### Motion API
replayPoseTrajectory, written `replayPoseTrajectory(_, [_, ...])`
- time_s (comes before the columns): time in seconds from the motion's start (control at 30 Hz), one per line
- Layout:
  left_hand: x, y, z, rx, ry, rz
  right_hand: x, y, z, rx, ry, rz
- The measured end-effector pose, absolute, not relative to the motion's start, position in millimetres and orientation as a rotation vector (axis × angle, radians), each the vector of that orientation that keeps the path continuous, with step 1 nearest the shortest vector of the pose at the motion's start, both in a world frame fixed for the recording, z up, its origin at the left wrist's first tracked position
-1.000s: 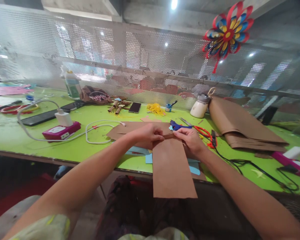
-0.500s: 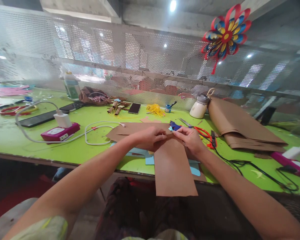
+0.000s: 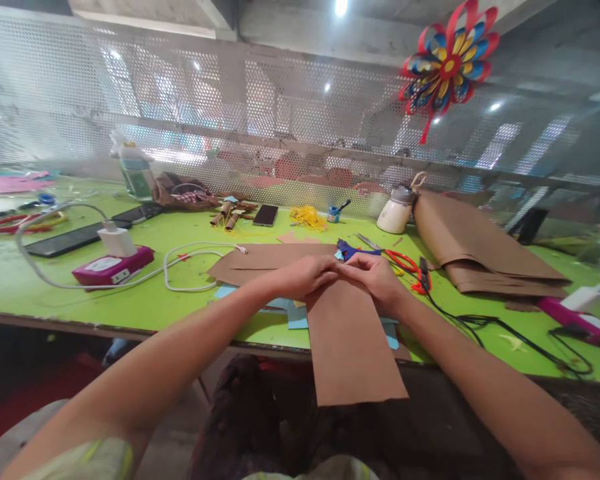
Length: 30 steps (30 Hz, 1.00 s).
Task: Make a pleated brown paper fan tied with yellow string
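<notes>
A long strip of brown paper (image 3: pixel 353 343) lies across the near edge of the green table (image 3: pixel 145 303) and hangs over it toward me. My left hand (image 3: pixel 305 275) and my right hand (image 3: pixel 373 277) meet at the strip's far end, fingers pinched on the paper's top edge. Under the strip lie more brown paper sheets (image 3: pixel 260 260) and pale blue paper pieces (image 3: pixel 295 319). Just beyond my fingers sit a blue tool (image 3: pixel 353 249) and red-handled scissors (image 3: pixel 405 261).
A stack of brown paper (image 3: pixel 475 250) lies at the right. A white bottle (image 3: pixel 397 211), yellow thread (image 3: pixel 307 217), a phone (image 3: pixel 267 215), a pink box (image 3: pixel 111 268) with white charger and cable, and black wires (image 3: pixel 505 331) are spread about. A perforated metal screen (image 3: pixel 230 127) backs the table.
My two hands have drawn closer together at the strip's top edge, and the strip has shifted a little.
</notes>
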<state>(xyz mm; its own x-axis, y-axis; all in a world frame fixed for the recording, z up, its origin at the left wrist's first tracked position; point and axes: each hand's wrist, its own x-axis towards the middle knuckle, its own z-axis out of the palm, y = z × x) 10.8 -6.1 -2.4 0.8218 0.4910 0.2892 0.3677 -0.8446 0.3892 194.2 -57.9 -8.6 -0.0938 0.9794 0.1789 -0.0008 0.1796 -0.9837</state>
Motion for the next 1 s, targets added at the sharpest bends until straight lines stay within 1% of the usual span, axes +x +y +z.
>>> replayPoseTrajectory(0.23, [6.3, -3.0, -8.5, 2.791, 0.758, 0.491, 203.7, -47.7, -11.2, -1.106, -1.473, 0.895])
replayPoseTrajectory(0.5, [6.5, -4.6, -2.6, 2.764, 0.741, 0.498, 206.4, -48.4, -1.9, -1.132, -1.504, 0.891])
replayPoseTrajectory(0.73, [5.2, 4.1, -4.1, 2.927, 0.537, 0.418, 214.0, -41.6, -4.9, -1.09, -1.593, 0.854])
replayPoseTrajectory(0.83, [4.6, 2.9, -5.0, 2.712, 0.624, 0.437, 216.7, -37.8, -7.8, -1.089, -1.577, 0.865])
replayPoseTrajectory(0.93, [2.9, -1.1, -4.6, 2.381, 0.735, 0.344, 221.2, -36.3, -7.3, -1.103, -1.507, 0.93])
replayPoseTrajectory(1.0, [1.7, -3.3, -3.0, 2.297, 0.765, 0.34, 224.3, -36.0, -5.8, -1.094, -1.449, 0.988])
